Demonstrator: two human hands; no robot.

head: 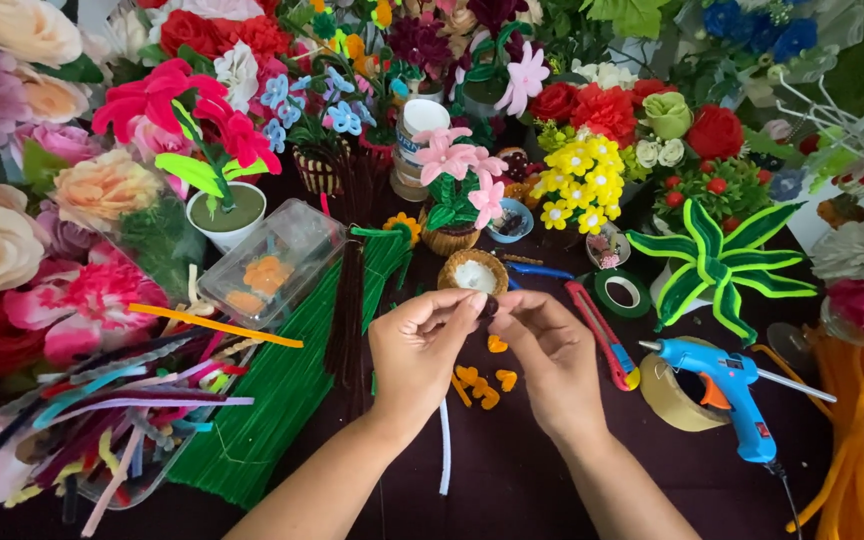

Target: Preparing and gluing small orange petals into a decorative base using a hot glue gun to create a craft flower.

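Dark pipe-cleaner piece (489,303), small and fuzzy, sits pinched between both hands right at the middle of the table. The left hand (420,345) has thumb and forefinger closed on it from one side; the right hand (552,350) nips it from the other, the remaining fingers curled loosely. By the look of it, the person is twisting or coiling the little piece into shape, and the next move would seem to call for a steady grip and small, even turns so the coil stays tight.

Just beyond the fingertips stands a small woven basket (473,271) filled with something white. Further off past the left hand lies a clear plastic box (274,262) holding orange petal shapes, and beyond that a white pot (226,215) with a red and green flower planted in it. Loose orange petals (482,384) lie on the cloth directly beneath the hands, beside a white pipe cleaner (444,450). A blue glue gun (724,385) rests outside the right hand.
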